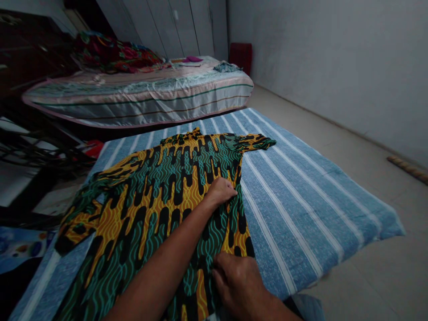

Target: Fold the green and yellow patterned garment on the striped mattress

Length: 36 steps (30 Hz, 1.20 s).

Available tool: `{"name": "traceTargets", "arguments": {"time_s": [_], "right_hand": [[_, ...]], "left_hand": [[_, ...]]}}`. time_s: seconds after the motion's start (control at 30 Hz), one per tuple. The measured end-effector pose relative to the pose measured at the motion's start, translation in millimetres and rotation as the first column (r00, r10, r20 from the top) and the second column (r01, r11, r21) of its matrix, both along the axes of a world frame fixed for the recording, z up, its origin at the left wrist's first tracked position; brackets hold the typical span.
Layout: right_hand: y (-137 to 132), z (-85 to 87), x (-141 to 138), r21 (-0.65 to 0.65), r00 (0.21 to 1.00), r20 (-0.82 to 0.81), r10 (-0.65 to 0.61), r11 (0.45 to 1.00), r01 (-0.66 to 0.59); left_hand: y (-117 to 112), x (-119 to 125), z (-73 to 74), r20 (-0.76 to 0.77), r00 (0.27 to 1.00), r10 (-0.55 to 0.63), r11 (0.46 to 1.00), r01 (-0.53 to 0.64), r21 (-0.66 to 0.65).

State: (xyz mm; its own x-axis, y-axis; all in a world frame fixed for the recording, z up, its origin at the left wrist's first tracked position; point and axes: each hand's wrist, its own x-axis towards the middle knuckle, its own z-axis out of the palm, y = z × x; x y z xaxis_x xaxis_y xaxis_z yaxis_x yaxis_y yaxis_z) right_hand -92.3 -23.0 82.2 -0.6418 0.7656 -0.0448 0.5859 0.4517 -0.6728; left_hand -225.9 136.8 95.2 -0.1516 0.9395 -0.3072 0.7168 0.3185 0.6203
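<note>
A patterned dress (180, 178) in black, mustard and green lies spread out on a blue-and-white striped cloth (284, 196). Its gathered collar points away from me, and its lower end runs out of view. My left hand (221, 191) is closed on the fabric along the right side seam, below the armhole. Closer to me, my right hand (239, 278) pinches the same side of the dress lower down. Between the two hands a fold runs along that edge. One sleeve (256, 142) stretches out at the far right; the other sleeve (80, 227) lies bunched at the left.
Beyond the cloth stands a bed (140, 98) with a satin striped cover and a heap of red floral bedding (113, 51). A red object (240, 58) leans near the wall. Dark furniture stands at the left. A rolled item (406, 169) lies on the tiled floor at right.
</note>
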Motion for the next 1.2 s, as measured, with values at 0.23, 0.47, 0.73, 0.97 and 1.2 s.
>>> {"name": "traceTargets", "arguments": {"time_s": [0.23, 0.47, 0.73, 0.97, 1.2], "right_hand": [[-2, -6.0, 8, 0.011, 0.999, -0.049, -0.018, 1.0, 0.018], [4, -5.8, 23, 0.051, 0.97, -0.087, -0.226, 0.972, 0.231], [27, 2.4, 43, 0.024, 0.935, 0.121, -0.334, 0.942, 0.334], [35, 5.9, 42, 0.101, 0.93, 0.23, -0.285, 0.958, 0.269], [42, 14.6, 29, 0.132, 0.961, 0.273, 0.034, 0.989, -0.073]], "left_hand": [[-4, 10, 22.3, 0.302, 0.953, 0.014, 1.0, -0.013, -0.007], [8, 32, 28.1, 0.44, 0.897, 0.031, 0.998, -0.008, -0.054], [14, 51, 29.4, 0.518, 0.851, 0.09, 0.991, -0.023, -0.133], [15, 51, 13.8, 0.545, 0.825, 0.15, 0.984, -0.071, -0.165], [9, 48, 9.0, 0.557, 0.814, 0.164, 0.983, -0.089, -0.159]]}}
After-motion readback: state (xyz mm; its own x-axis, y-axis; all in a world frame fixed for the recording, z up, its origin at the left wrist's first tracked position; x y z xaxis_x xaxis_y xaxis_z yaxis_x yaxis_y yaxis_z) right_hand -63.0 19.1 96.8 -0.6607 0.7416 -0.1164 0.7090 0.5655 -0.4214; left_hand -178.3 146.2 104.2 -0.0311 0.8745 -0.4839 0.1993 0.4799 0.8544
